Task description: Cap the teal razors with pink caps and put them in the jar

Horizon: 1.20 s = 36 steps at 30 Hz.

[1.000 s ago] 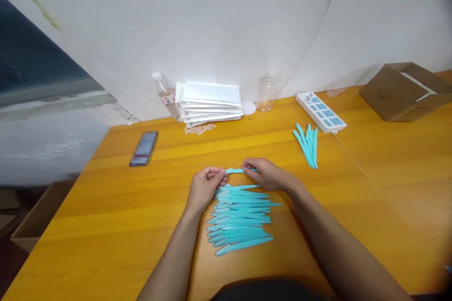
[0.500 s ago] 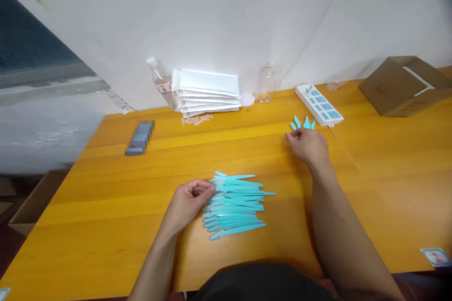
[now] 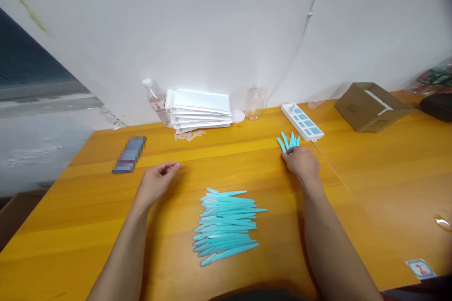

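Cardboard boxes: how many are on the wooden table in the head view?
1. The open brown cardboard box sits at the far right of the yellow wooden table, beyond the white power strip. Others may lie outside the picture.

A glossy orange wooden worktop (image 3: pixel 370 183) meets a plain white wall (image 3: pixel 212 23), with a dark window (image 3: pixel 24 63) at its left edge.
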### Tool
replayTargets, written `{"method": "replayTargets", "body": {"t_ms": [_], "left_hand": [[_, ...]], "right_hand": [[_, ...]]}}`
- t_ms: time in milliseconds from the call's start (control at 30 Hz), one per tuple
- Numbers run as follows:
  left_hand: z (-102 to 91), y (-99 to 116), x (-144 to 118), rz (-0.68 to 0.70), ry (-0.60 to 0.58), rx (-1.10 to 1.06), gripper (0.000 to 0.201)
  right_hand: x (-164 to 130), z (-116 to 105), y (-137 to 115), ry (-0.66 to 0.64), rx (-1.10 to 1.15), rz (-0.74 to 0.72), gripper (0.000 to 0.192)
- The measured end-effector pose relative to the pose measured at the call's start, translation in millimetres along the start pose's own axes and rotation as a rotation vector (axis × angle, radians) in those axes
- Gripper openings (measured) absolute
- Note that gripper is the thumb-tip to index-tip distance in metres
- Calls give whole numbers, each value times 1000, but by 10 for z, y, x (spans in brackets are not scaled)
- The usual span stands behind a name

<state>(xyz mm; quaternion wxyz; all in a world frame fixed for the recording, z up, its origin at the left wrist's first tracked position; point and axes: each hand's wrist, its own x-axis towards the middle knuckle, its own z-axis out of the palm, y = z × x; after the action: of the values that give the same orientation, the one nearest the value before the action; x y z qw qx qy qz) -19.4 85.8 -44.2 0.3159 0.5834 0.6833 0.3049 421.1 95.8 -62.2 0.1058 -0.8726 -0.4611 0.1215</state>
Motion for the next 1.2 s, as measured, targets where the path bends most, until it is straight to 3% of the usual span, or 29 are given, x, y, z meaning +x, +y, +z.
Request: {"method": "replayTargets", "body": {"t_ms": [133,233,300,400,500,600,700,900,1067,1200], "left_hand": [[57,-136,501,47,38,115,50],[44,-200,820,66,83,290,44],[14,-221,1009,58,124,382,39],[-8,-206,1261,71,150,496,41],[24,-140,1461,102,117,607,45],[73,-58,1562,119,59,706,36],[100,-6,1535,112,39,786,26],[127,-37,1187,102,79,825,31],[156,-135,772,167,36,756,31],[168,-215,591,210,-61,566,31]], "right_hand": [[-31,-41,-32,-20,-52,49,36],[-58,-62,-62,65,-62,5,36],[-107,-35,-126,154,-41,-107,34],[-266,83,-314,209,53,-405,26],[-479,260,-554,81,131,-654,23],[-641,406,-730,-53,149,-778,21],[-714,474,-797,-104,197,-848,19],[-724,548,-782,-142,326,-915,14],[-734,587,-787,-201,390,-967,16],[-773,610,-802,-212,405,-1039,16]]}}
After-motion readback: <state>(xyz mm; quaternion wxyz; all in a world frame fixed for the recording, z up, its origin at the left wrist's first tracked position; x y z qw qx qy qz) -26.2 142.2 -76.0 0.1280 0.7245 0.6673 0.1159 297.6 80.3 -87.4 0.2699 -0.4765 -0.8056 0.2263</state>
